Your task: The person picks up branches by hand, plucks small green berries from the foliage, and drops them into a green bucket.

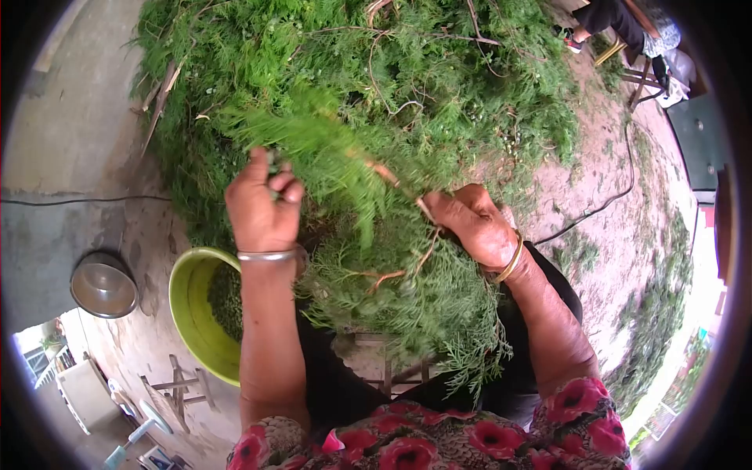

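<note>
My right hand (479,223) is closed around the bare brown stem of a leafy evergreen branch (384,171), whose feathery green end points up and left, smeared by motion. Beside that foliage, my left hand (266,192) has its fingers curled, with small grey-green cones (274,160) showing between thumb and fingers. More cut sprigs (392,290) lie across my lap below both hands. At my left forearm stands a yellow-green bucket (182,301), partly hidden by that arm, with small dark green pieces (225,301) inside.
A large heap of evergreen branches (352,63) spreads in front. On the left are a metal bowl (104,283), a small wooden stool (180,389) and a dark cable (86,201). Another cable (603,205) crosses the ground at right. Another person (619,22) sits at the upper right.
</note>
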The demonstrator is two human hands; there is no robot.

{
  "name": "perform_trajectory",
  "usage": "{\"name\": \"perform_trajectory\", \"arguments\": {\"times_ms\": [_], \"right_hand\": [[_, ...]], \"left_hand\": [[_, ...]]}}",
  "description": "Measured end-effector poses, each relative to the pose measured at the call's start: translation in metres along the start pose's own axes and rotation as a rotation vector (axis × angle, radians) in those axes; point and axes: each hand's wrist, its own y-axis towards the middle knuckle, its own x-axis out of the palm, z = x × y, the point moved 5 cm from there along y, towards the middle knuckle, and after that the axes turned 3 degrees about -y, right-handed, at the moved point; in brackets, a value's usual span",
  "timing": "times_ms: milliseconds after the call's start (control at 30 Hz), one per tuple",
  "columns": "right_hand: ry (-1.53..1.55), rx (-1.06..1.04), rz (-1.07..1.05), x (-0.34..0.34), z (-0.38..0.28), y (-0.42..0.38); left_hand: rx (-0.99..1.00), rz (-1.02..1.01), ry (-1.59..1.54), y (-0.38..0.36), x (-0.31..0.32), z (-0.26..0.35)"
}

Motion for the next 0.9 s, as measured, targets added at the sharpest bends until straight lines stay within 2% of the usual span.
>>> {"name": "perform_trajectory", "arguments": {"times_ms": [33, 67, 100, 167, 200, 233, 300, 333, 367, 433, 500, 633, 700, 900], "right_hand": [[0.044, 0.179, 0.011, -0.004, 0.006, 0.002], [-0.007, 0.199, 0.008, -0.008, 0.008, 0.005], [-0.009, 0.198, 0.010, -0.008, 0.009, 0.006], [-0.135, 0.222, 0.172, -0.012, 0.008, 0.008], [-0.240, 0.120, 0.352, -0.012, 0.009, 0.006], [-0.240, 0.119, 0.358, -0.014, 0.009, 0.007], [-0.215, 0.281, 0.350, -0.019, 0.016, 0.008], [-0.157, 0.208, 0.402, -0.020, 0.014, 0.009], [-0.159, 0.201, 0.405, -0.020, 0.014, 0.009], [-0.205, 0.212, 0.394, -0.022, 0.016, 0.010], [-0.096, 0.242, 0.380, -0.019, 0.015, 0.011], [-0.097, 0.137, 0.477, -0.018, 0.024, 0.010], [-0.104, 0.164, 0.340, -0.014, 0.015, 0.013], [-0.130, 0.182, 0.199, -0.011, 0.022, 0.012]], "left_hand": [[-0.157, -0.021, -0.310, 0.002, 0.004, 0.005], [-0.189, 0.024, -0.349, -0.004, 0.011, 0.007], [-0.190, 0.021, -0.350, -0.011, 0.020, 0.008], [-0.127, -0.043, -0.182, -0.026, 0.031, 0.012], [-0.159, -0.146, -0.218, -0.023, 0.024, 0.011], [-0.160, -0.152, -0.217, -0.026, 0.025, 0.011], [-0.215, -0.382, -0.238, -0.034, 0.040, 0.010], [-0.246, -0.455, -0.253, -0.035, 0.043, 0.007], [-0.277, -0.445, -0.251, -0.036, 0.045, 0.002], [-0.342, -0.347, -0.017, -0.035, 0.036, -0.014], [-0.271, -0.193, 0.257, -0.043, 0.039, -0.024], [-0.248, -0.133, 0.264, -0.054, 0.048, -0.034], [-0.151, -0.242, 0.135, -0.056, 0.056, -0.030], [-0.186, -0.260, 0.260, -0.058, 0.061, -0.024]]}}
